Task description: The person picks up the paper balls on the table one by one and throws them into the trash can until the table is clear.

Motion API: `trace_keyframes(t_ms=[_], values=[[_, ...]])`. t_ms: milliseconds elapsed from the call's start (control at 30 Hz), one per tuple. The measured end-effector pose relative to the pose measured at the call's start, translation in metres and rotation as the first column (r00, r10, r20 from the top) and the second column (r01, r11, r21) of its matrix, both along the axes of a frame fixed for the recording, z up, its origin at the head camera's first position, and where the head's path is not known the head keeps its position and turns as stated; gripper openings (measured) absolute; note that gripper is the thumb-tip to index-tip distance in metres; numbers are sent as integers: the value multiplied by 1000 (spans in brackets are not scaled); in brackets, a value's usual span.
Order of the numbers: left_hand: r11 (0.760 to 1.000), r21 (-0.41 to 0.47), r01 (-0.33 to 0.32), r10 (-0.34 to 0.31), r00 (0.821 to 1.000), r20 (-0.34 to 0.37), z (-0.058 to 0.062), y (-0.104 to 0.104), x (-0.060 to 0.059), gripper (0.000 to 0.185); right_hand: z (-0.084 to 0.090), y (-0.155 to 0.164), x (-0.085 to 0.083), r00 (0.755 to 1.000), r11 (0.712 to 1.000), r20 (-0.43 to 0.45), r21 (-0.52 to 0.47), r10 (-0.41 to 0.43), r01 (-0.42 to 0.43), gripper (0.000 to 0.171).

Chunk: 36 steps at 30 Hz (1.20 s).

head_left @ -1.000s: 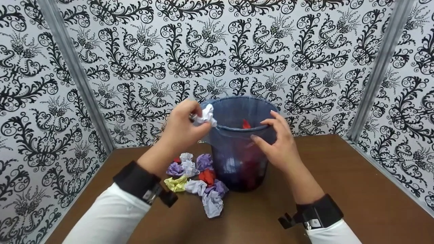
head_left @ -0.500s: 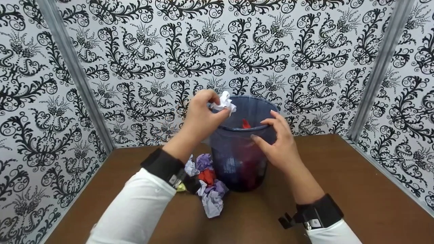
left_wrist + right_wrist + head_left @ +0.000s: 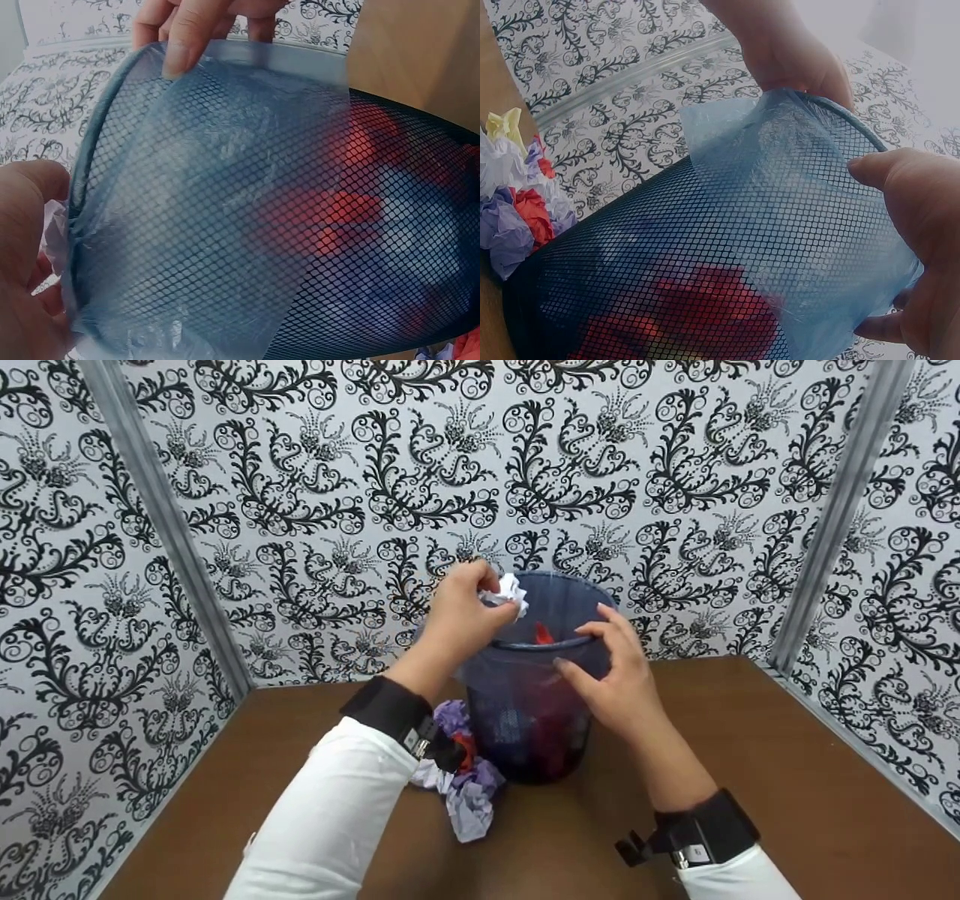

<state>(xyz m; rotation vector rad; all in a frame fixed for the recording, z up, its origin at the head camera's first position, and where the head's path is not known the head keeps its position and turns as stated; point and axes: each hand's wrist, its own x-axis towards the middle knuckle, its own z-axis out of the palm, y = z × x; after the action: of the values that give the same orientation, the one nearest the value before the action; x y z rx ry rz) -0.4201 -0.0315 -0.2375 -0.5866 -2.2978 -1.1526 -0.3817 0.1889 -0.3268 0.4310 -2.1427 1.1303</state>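
Observation:
A dark mesh bin [image 3: 525, 720] with a blue plastic liner stands on the brown table [image 3: 750, 750], with red and blue paper inside. My left hand [image 3: 501, 597] pinches a white crumpled paper ball [image 3: 514, 585] just over the bin's left rim. My right hand [image 3: 583, 643] grips the near right rim, thumb outside on the liner. In the left wrist view the bin [image 3: 262, 225] fills the frame, with the paper ball [image 3: 52, 229] at its left edge. The right wrist view shows my right thumb [image 3: 904, 191] pressing the liner on the bin [image 3: 705, 255].
A pile of crumpled paper balls [image 3: 469, 802] in purple, white and red lies on the table left of the bin, partly hidden by my left sleeve; the pile [image 3: 517, 210] also shows in the right wrist view. Patterned walls [image 3: 150, 585] close off the left, back and right.
My left hand has carried the white paper ball rightward and up, from beside the bin's left rim to over its opening. My right hand and the bin have stayed still.

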Motion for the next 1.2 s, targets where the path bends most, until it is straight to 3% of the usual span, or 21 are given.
trace_keyframes(t_ms=[333,700,833,967,1067,1200], values=[[990,-124,-72,81,994,72,-2,1,-3,28,-2,0,-1,999,1000,-39,-11,21,-21,44],[972,-225,-64,83,994,75,-5,0,7,45,0,-1,1,999,1000,-36,-13,24,-25,45],[969,-243,-41,47,999,21,-7,-6,15,47,1,-1,1,999,1000,-29,-9,21,-22,45],[970,-244,-24,0,995,-100,-14,-17,25,47,1,-1,1,1000,1000,-13,-4,15,-16,46],[973,-231,-17,-25,983,-179,-25,-26,33,47,1,-1,1,1000,1000,-5,-2,14,-14,47],[977,-215,-3,-40,980,-196,-44,-38,41,48,0,0,1,1000,1000,-7,-3,20,-20,47]])
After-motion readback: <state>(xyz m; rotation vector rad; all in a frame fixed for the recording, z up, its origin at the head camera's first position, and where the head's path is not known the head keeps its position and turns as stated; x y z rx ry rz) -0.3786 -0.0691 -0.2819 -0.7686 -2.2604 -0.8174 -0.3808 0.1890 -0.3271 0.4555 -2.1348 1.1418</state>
